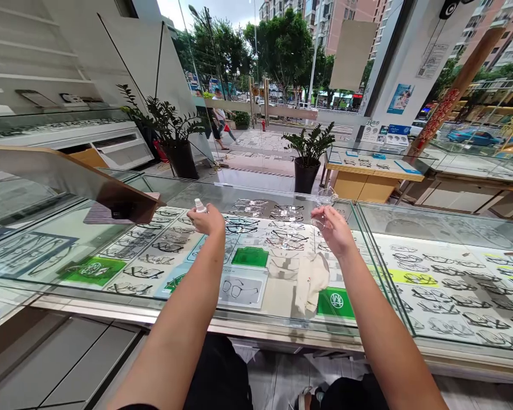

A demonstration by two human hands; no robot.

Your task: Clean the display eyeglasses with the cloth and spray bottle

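Observation:
My left hand [208,219] is closed around a small white spray bottle [200,205], whose top pokes out above the fingers. The rest of the bottle is hidden in the palm. In my right hand [332,226] a pair of glasses [326,196] with thin, clear-looking frames is pinched, held up over the glass counter. A cream cloth [311,282] lies crumpled on the counter top below my right hand. Under the glass, rows of spectacles [287,234] are laid out between both hands.
The glass display counter [282,324] runs across in front of me. A wooden-edged panel [128,199] leans over its left part. Green cards [250,257] lie inside the case. Beyond stand potted plants [305,173], a wooden display table [363,176] and a glass front with people walking outside.

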